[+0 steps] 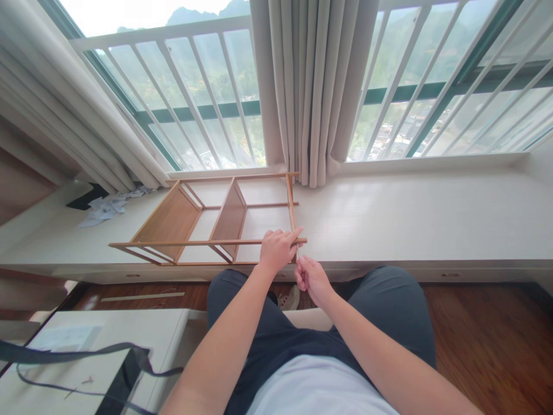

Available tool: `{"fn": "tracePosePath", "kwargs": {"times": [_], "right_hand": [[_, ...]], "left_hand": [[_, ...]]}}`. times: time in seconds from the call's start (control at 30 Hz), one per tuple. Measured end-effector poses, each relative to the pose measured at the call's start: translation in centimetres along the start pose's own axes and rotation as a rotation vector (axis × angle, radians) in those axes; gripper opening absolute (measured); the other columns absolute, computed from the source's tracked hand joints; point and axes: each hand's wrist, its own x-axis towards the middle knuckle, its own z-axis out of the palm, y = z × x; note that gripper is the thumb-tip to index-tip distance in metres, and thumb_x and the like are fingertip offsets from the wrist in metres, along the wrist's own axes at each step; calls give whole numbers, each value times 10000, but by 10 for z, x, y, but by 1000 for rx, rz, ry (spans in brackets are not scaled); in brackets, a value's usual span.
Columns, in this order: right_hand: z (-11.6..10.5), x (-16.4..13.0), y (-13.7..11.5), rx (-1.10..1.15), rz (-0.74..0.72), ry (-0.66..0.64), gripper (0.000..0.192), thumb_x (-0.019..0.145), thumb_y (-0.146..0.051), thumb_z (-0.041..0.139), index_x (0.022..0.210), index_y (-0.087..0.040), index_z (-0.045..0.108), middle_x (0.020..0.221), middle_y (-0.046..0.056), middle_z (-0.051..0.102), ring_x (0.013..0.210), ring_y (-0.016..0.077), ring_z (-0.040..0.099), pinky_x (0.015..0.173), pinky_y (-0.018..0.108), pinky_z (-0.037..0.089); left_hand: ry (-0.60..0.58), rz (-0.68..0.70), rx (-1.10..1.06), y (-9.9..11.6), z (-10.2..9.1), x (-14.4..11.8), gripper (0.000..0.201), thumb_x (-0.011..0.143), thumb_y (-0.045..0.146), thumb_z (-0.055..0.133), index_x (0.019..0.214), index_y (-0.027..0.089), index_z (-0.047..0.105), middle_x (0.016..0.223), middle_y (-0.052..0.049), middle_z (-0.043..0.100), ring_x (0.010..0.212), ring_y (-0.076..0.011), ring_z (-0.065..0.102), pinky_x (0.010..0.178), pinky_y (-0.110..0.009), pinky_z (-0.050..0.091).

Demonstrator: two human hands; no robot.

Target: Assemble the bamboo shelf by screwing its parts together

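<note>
A wooden shelf frame (227,214) with two brown panels lies on its side on the white window ledge (401,216). My left hand (279,252) grips its near rail close to the right end, with the index finger stretched along the corner. Just below that corner, my right hand (313,280) pinches a thin metal rod (298,252) that points up at the rail. The rod is small, so its exact kind and its tip cannot be made out.
Crumpled white papers (103,208) and a dark flat item (86,197) lie at the ledge's left end. Grey curtains (309,86) hang behind the frame. At lower left, a white table (168,325) carries a black strap (86,353) and small loose pieces.
</note>
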Motion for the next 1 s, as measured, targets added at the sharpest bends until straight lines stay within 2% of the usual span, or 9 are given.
{"fn": "tracePosePath", "kwargs": {"times": [0.13,0.23,0.4,0.53,0.73,1.0], "right_hand": [[-1,-1,4,-65,-4,-18,421,823,-573,656,702,-219,465,465,-60,525,333,60,329,334,197,224],[-2,-2,2,-195,-61,34,417,843,-568,613,667,-226,452,446,-63,486,349,71,319,360,218,206],[-4,-4,-12,-657,-310,136,396,894,-452,572,611,-215,429,493,-58,419,489,97,349,518,258,282],[-5,-2,-18,-952,-440,165,364,888,-365,548,598,-213,389,536,-54,374,548,112,325,580,279,267],[-4,4,-23,-1158,-460,184,328,875,-303,498,599,-223,338,531,-45,377,537,124,320,573,293,235],[1,4,-27,-1325,-445,111,245,870,-261,505,638,-218,438,575,-17,492,550,136,338,581,288,219]], "left_hand": [[15,5,-3,0,1,0,509,958,470,585,1445,331,540,993,-43,771,920,-243,637,829,-387,373],[19,6,-3,0,1,0,511,954,455,597,1446,328,539,996,-43,771,923,-243,637,827,-383,374],[15,1,3,0,1,-1,502,947,440,610,1432,325,555,986,-37,773,917,-242,637,822,-391,373],[9,-4,4,-1,1,-1,505,944,441,611,1432,325,557,986,-37,772,915,-241,636,827,-398,375],[-3,-5,3,0,-1,0,503,949,420,602,1441,326,551,975,-45,769,916,-243,634,832,-391,377],[6,-4,-3,-1,3,0,510,947,435,606,1443,332,547,976,-43,767,910,-235,633,830,-390,376]]}}
